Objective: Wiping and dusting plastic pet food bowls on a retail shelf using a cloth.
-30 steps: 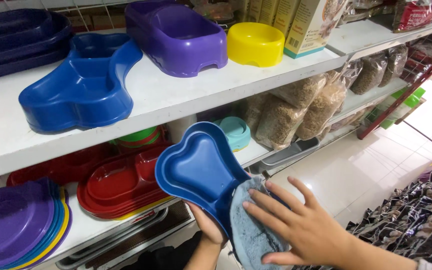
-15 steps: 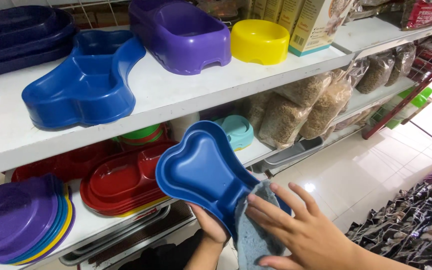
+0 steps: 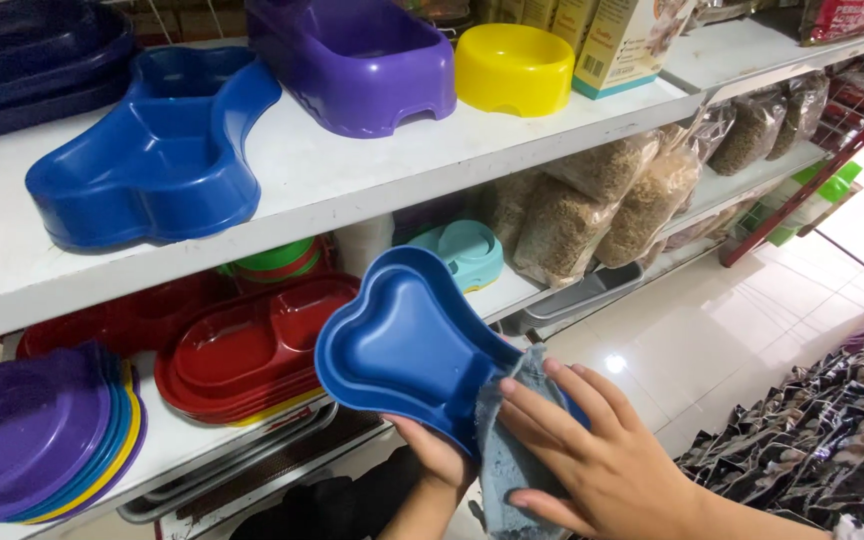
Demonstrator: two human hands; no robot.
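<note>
A blue bone-shaped plastic pet dish [image 3: 402,345] is held tilted in front of the shelves. My left hand [image 3: 437,455] grips it from below, at its near end. My right hand [image 3: 607,465] presses a grey cloth [image 3: 507,455] against the dish's near compartment, fingers spread over the cloth. Part of the dish's near end is hidden by the cloth and my right hand.
On the white top shelf [image 3: 352,175] sit a matching blue bone dish [image 3: 157,155], a purple tub [image 3: 357,60], a yellow bowl [image 3: 512,65] and a carton. Lower shelves hold red trays [image 3: 247,350], stacked purple plates [image 3: 32,430], a teal bowl and feed bags [image 3: 592,200]. Dark bags lie at right on the tiled floor.
My right hand with the cloth has slid a little along the dish's near end. The dish stays in about the same place.
</note>
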